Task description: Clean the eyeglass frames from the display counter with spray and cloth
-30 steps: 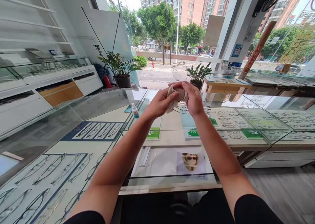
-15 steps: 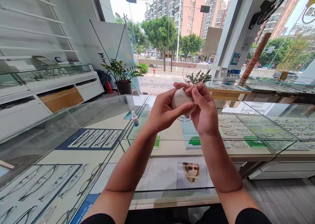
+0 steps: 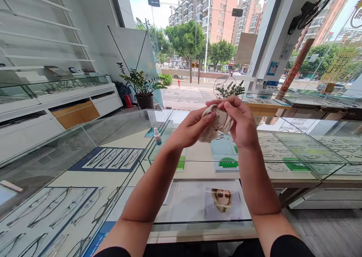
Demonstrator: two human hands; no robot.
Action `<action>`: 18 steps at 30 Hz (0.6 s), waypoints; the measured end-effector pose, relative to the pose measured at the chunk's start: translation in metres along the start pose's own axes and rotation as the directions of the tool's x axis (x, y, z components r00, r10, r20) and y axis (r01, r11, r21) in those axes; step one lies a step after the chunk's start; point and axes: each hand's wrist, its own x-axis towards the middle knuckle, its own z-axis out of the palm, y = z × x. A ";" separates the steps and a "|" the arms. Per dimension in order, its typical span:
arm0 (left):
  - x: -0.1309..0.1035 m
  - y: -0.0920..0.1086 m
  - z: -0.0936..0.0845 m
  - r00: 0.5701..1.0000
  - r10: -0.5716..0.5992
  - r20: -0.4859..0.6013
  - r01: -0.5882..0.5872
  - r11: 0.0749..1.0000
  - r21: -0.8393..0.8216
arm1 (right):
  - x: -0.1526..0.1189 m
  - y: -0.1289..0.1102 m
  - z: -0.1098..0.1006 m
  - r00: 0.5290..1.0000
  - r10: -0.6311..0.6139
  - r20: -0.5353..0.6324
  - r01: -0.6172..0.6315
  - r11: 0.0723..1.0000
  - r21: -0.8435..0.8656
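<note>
Above the glass counter, my left hand (image 3: 192, 127) is closed on a pale cleaning cloth (image 3: 209, 133), its thumb pressing a fold of it. My right hand (image 3: 243, 119) pinches a pair of thin-rimmed glasses (image 3: 215, 88) and touches the zigzag-edged side of the cloth. One round rim stands up above my fingers; the rest of the glasses is hidden by the cloth and hands. A small white spray bottle (image 3: 157, 136) with a blue label stands upright on the counter, left of my hands.
Glass display cases (image 3: 147, 155) surround me, with rows of eyeglass frames (image 3: 113, 158) inside. A light blue box with a green label (image 3: 227, 162) lies under the glass below my hands. A potted plant (image 3: 144, 98) stands by the window, and a wall fan (image 3: 311, 14) hangs at upper right.
The cloth has been shifted in my fingers and now hangs lower, in looser folds. My left thumb has bent up onto it. The view has moved slightly.
</note>
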 end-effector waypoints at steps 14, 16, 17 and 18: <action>-0.007 -0.016 0.024 0.978 -0.111 -0.178 0.094 0.990 -0.101 | -0.018 0.006 0.009 0.996 0.059 -0.059 -0.056 0.996 0.065; -0.009 -0.013 0.024 0.972 -0.125 -0.200 0.105 0.988 -0.111 | -0.021 0.007 0.013 0.996 0.051 -0.071 -0.046 0.996 0.072; -0.009 -0.010 0.022 0.972 -0.131 -0.197 0.112 0.988 -0.105 | -0.022 0.007 0.014 0.996 0.043 -0.076 -0.038 0.997 0.069; -0.010 -0.007 0.020 0.974 -0.137 -0.181 0.122 0.988 -0.093 | -0.022 0.007 0.014 0.996 0.034 -0.083 -0.028 0.998 0.064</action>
